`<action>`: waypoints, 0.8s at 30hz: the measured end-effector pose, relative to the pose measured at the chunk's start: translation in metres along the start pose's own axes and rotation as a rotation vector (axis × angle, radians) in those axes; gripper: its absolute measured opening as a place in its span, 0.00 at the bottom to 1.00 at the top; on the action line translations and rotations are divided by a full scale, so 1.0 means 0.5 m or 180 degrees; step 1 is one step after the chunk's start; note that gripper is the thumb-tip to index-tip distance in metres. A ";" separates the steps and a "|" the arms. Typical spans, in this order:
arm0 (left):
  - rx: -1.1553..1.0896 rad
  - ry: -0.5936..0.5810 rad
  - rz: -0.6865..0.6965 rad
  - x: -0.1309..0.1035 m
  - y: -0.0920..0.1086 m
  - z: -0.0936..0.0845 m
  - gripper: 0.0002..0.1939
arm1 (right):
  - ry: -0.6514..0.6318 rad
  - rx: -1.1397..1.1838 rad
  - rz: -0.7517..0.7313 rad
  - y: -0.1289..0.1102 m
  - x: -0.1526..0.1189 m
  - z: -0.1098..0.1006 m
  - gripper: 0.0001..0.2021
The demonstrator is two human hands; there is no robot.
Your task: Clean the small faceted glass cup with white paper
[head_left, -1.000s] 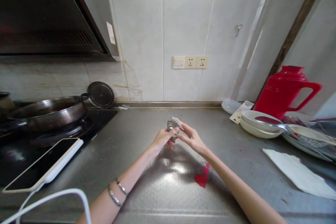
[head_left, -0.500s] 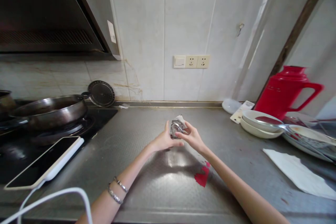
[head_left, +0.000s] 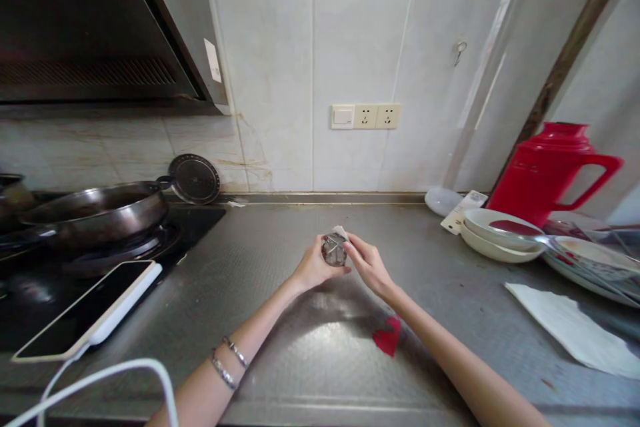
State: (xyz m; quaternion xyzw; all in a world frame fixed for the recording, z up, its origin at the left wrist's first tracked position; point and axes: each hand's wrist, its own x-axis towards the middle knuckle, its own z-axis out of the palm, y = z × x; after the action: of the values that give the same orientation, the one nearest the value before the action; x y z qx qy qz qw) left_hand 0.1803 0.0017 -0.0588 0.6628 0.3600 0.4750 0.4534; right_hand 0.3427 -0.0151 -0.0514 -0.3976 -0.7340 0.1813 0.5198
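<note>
A small, dark, shiny round object (head_left: 333,250) with thin pale lines across it is held above the steel counter. My left hand (head_left: 319,265) wraps round its left side and underside, thumb up. At its upper right, the closed fingers of my right hand (head_left: 367,263) pinch a small piece of white paper (head_left: 341,231) against it. The object's exact kind is too small to tell. Torn red scraps (head_left: 387,337) lie on the counter below, beside my right forearm.
At left, a pan (head_left: 100,213) stands on the stove, with a phone (head_left: 85,313) and white cable in front. At right are a red thermos (head_left: 545,173), stacked bowls (head_left: 495,240), plates with utensils and a white paper sheet (head_left: 575,330).
My left hand has closed more round the dark object, which now shows a rounder face. My right fingers have shifted onto its upper right edge, and the white paper sits lower.
</note>
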 end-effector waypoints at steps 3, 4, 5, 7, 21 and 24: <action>0.0462 -0.0005 0.0095 -0.004 0.008 0.006 0.39 | 0.0308 -0.0124 -0.0118 0.004 0.001 -0.001 0.16; 0.0538 -0.0033 0.0123 -0.005 0.009 0.006 0.39 | 0.0393 -0.0181 -0.0163 0.004 0.000 -0.001 0.15; 0.0589 -0.0056 0.0151 -0.005 0.010 0.007 0.39 | 0.0451 -0.0232 -0.0231 0.002 0.000 -0.001 0.14; 0.0658 -0.0027 0.0217 -0.005 0.009 0.007 0.39 | 0.0474 -0.0308 -0.0521 -0.004 -0.002 0.000 0.13; 0.0921 0.0163 0.0263 -0.008 0.005 0.012 0.38 | 0.0521 -0.0556 -0.1075 -0.001 -0.006 -0.004 0.14; 0.0925 0.0102 0.0261 -0.008 0.003 0.013 0.36 | 0.0308 -0.0579 -0.1449 -0.016 -0.009 -0.001 0.17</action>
State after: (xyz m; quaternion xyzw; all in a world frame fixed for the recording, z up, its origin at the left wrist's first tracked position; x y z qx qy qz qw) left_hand 0.1852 -0.0042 -0.0597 0.7279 0.4047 0.4465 0.3271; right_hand 0.3409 -0.0235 -0.0485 -0.2754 -0.7922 -0.0265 0.5439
